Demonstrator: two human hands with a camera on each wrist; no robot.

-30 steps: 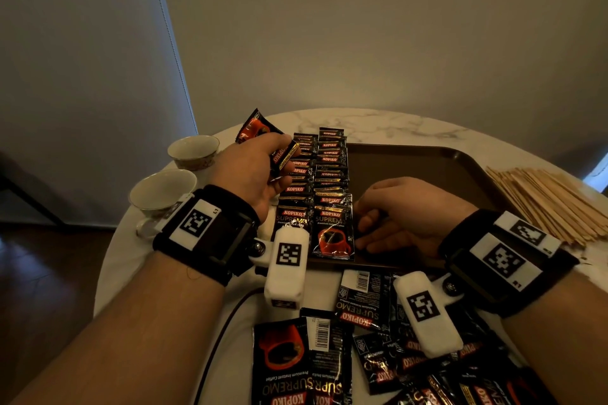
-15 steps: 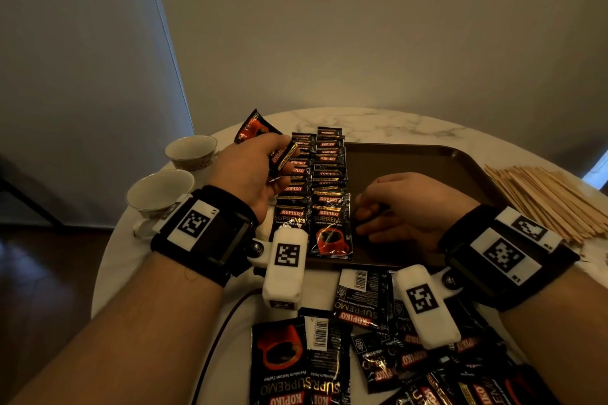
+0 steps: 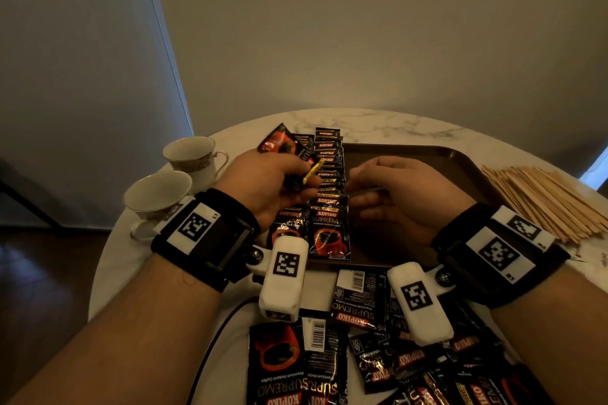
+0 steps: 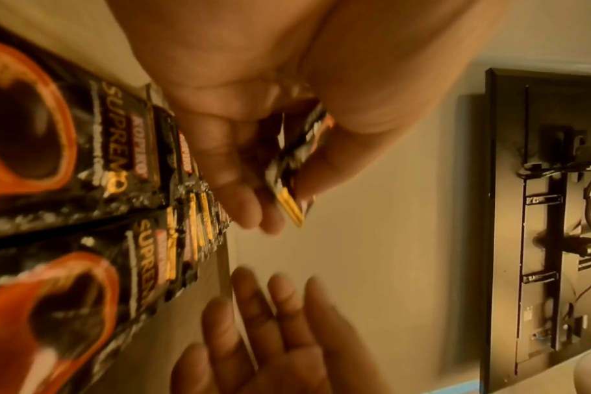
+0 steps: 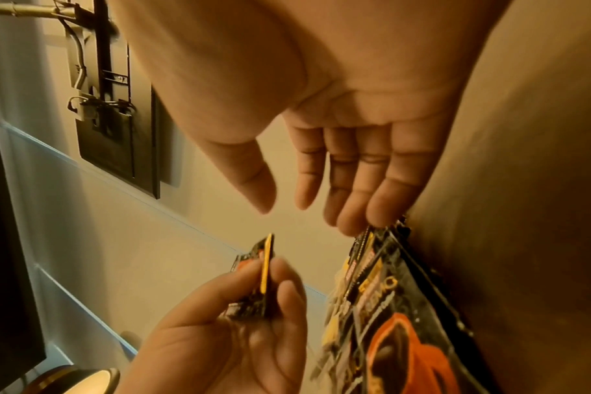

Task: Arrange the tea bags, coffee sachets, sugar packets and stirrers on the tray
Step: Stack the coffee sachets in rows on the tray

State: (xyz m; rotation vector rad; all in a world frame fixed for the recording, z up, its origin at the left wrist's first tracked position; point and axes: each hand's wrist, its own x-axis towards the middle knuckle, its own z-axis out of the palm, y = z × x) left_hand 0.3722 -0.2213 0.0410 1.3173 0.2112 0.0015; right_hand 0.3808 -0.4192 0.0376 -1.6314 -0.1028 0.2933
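Observation:
A brown tray (image 3: pixel 427 154) lies on the round marble table. Two overlapping rows of black coffee sachets (image 3: pixel 329 227) fill its left side. My left hand (image 3: pixel 296 181) hovers over those rows and grips a small stack of coffee sachets (image 3: pixel 279 145), seen edge-on as the held stack (image 4: pixel 297 165) in the left wrist view. My right hand (image 3: pixel 358 187) hovers over the tray, fingers relaxed and empty, stretched toward the left hand. In the right wrist view the right hand (image 5: pixel 287 202) is open, with the held stack (image 5: pixel 260 280) just below its fingertips (image 5: pixel 382 210).
A loose pile of coffee sachets (image 3: pixel 362 355) lies at the table's near edge. A heap of wooden stirrers (image 3: pixel 543 200) sits right of the tray. Two teacups (image 3: pixel 158 191) stand at the left. A dark cable (image 3: pixel 214 339) runs under my left wrist.
My right hand rose from the tray's near part, moved toward the left hand and uncurled its fingers. The left hand kept its stack and barely moved.

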